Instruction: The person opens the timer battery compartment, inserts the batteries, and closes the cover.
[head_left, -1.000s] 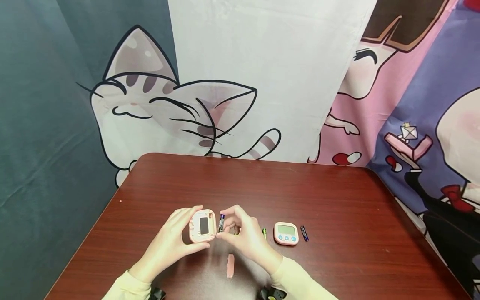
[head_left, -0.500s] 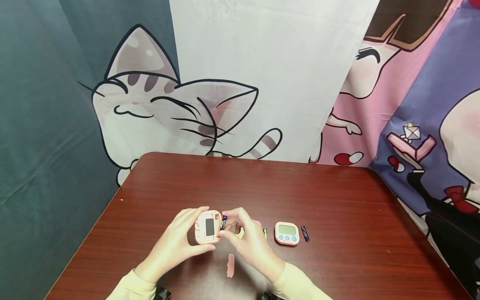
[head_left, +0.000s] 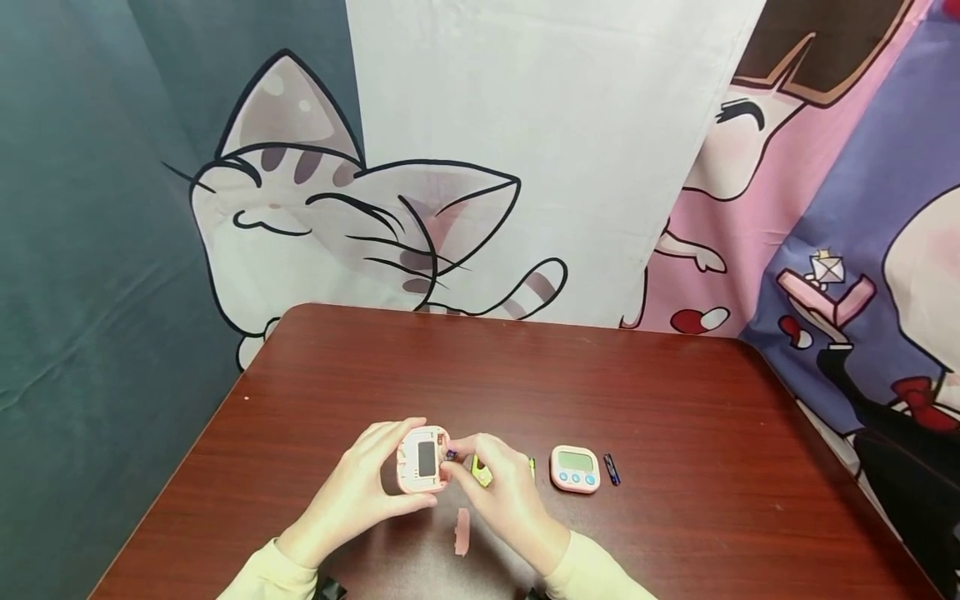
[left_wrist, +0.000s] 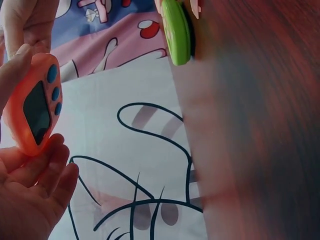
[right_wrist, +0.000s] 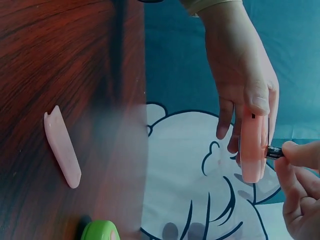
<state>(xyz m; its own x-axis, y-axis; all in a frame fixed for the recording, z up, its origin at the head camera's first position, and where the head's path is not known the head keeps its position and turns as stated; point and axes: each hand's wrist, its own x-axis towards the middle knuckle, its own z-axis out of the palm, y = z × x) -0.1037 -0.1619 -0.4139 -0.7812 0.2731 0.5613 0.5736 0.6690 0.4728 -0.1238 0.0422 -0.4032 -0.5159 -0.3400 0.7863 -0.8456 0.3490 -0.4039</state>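
— Timer (head_left: 426, 458) where?
— Sits open-backed above table (head_left: 480, 375), gripped in left hand (head_left: 358, 482).
— Battery (right_wrist: 274, 152)?
— Pinched in right hand (head_left: 506, 492), against timer's back; looks unseated. Leaves seating, then probably fitting pink cover (head_left: 462, 532).

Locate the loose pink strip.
In the head view, the pink strip lies on the table at lower centre, below and right of the held pink timer. The right wrist view shows it at left, above the green item.

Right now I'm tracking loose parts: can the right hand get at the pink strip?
Probably not yet: the right hand pinches a battery. Otherwise, the pink strip lies nearby on the table, uncovered.
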